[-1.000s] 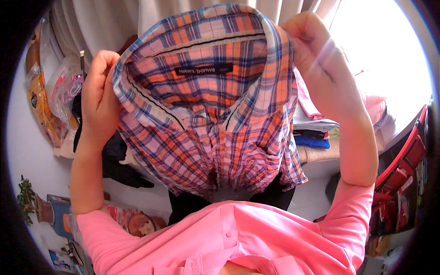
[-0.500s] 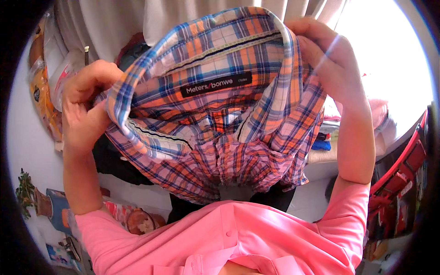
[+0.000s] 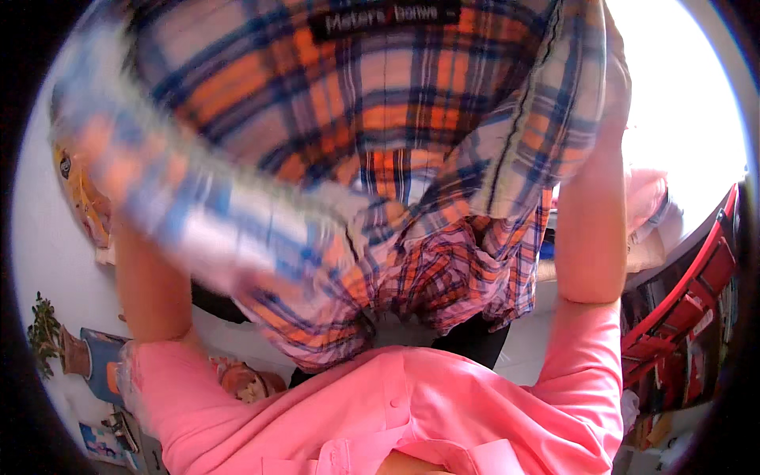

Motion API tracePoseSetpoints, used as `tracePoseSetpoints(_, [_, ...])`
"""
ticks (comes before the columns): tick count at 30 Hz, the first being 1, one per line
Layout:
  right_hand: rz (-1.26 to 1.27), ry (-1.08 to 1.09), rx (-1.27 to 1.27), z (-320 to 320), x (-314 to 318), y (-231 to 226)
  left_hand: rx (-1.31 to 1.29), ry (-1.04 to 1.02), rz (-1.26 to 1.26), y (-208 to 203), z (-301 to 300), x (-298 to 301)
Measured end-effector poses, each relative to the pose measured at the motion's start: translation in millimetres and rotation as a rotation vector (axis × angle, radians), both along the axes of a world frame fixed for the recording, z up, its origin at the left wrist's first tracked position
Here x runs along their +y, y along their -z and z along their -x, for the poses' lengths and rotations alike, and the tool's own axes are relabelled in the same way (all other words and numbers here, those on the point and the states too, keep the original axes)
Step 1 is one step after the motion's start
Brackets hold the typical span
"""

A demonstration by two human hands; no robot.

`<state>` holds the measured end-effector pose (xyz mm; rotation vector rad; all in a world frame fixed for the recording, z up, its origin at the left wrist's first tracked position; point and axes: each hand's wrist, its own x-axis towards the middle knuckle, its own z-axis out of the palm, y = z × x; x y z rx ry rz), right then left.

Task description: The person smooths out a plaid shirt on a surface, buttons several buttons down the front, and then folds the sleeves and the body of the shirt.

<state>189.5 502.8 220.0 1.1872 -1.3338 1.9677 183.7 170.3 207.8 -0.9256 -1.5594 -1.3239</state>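
Observation:
A pair of plaid shorts (image 3: 301,95) in orange, white and blue is held up close before me, its waistband spread wide. A dark label (image 3: 384,21) lies inside the back of the waistband. The legs hang crumpled toward my lap. My right hand (image 3: 617,79) is at the right side of the waistband, its fingers mostly hidden behind the cloth. From below, my left forearm (image 3: 154,285) rises behind the left side of the waistband, which is smeared by motion and hides that hand. Both sides of the waistband stay raised between my arms.
At the left are a yellow-orange bag (image 3: 83,194), a potted plant (image 3: 43,328) and a blue object (image 3: 103,364). A round brown container (image 3: 249,381) stands by my left sleeve. Piled cloths (image 3: 645,198) lie at the right near the bright window, above a red-framed rack (image 3: 697,297).
The shorts have come up nearer to me and fill more of the view. Their left side has swung outward and blurs. My hands have moved up, mostly behind the cloth.

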Motion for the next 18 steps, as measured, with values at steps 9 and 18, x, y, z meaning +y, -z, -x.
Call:
tracePoseSetpoints(9, [-0.024, 0.202, 0.028, -4.2, -20.8, -10.3, -0.412, 0.474, -0.020, -17.4, 23.8, 80.5])
tracePoseSetpoints(18, [-0.481, 1.369, 0.853, 8.5, -1.9, -38.1, -0.570, 0.682, 0.024, -9.3, 6.2, 86.9])
